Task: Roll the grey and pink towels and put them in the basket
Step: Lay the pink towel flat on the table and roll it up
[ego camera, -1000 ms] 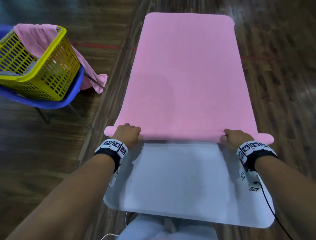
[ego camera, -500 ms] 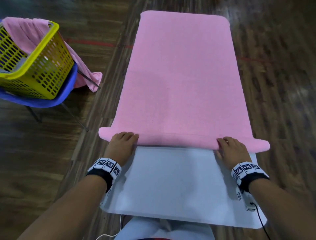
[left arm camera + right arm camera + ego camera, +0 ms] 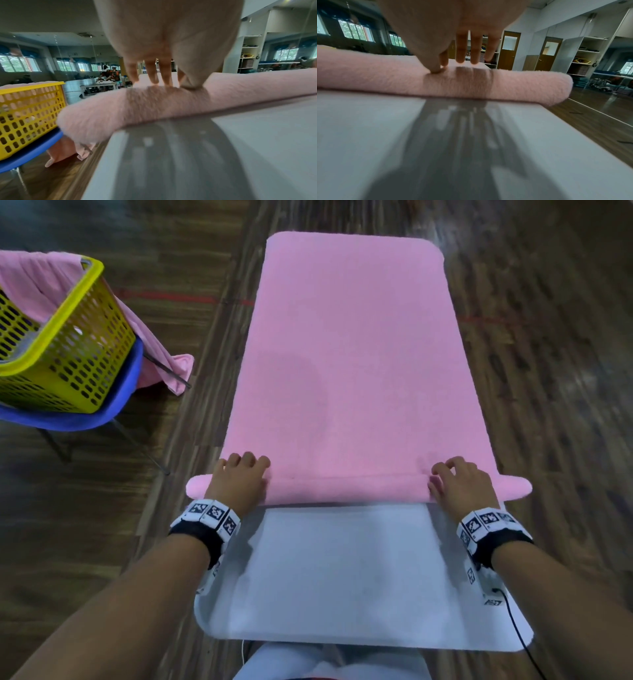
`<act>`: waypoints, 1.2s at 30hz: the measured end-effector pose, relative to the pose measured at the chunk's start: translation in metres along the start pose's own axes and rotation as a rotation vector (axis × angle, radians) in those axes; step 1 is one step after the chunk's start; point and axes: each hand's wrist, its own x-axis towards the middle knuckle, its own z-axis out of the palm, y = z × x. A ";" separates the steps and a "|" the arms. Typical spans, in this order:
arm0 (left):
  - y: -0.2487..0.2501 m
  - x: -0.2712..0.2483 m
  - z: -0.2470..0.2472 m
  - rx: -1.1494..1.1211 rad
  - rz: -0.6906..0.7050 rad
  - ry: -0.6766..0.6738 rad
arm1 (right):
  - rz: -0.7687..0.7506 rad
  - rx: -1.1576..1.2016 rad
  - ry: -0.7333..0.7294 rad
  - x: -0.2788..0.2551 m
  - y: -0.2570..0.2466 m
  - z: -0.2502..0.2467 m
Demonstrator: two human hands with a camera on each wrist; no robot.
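Both hands, the left hand (image 3: 236, 479) and the right hand (image 3: 460, 486), press flat with straight fingers on the pink towel (image 3: 349, 364) roll lying sideways on the worktop (image 3: 342, 577), unrolled towel stretching away beyond them.

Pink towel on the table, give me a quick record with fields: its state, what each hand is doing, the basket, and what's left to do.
towel: pink towel flat on the white table, near edge rolled up
left hand: left hand rests on the roll, fingers straight
right hand: right hand rests on the roll, fingers loose
basket: yellow basket on a blue chair, pink cloth draped over it
remaining: most of the towel unrolled
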 end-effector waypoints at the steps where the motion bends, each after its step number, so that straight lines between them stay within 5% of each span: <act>1: 0.003 -0.007 0.004 0.009 0.040 0.119 | -0.007 -0.003 0.053 -0.008 -0.002 0.004; 4: 0.019 -0.029 0.018 -0.048 0.146 0.262 | 0.034 -0.020 -0.013 -0.025 -0.006 0.015; 11: 0.013 -0.022 0.015 -0.104 0.118 0.144 | 0.067 0.003 -0.144 -0.003 0.003 0.010; 17: 0.006 0.022 -0.003 -0.164 0.037 -0.123 | 0.171 -0.016 -0.322 0.027 -0.001 -0.010; 19: 0.001 0.025 -0.004 -0.139 0.067 0.007 | 0.195 -0.021 -0.300 0.023 0.000 -0.011; 23: 0.006 0.003 0.007 -0.036 0.155 0.354 | 0.122 -0.064 -0.036 -0.001 0.001 0.002; 32: 0.002 0.002 0.015 -0.152 0.115 0.216 | 0.076 0.022 -0.093 -0.015 0.000 0.013; 36: 0.002 0.030 -0.005 -0.091 0.052 0.008 | 0.154 0.005 -0.234 0.011 0.002 -0.002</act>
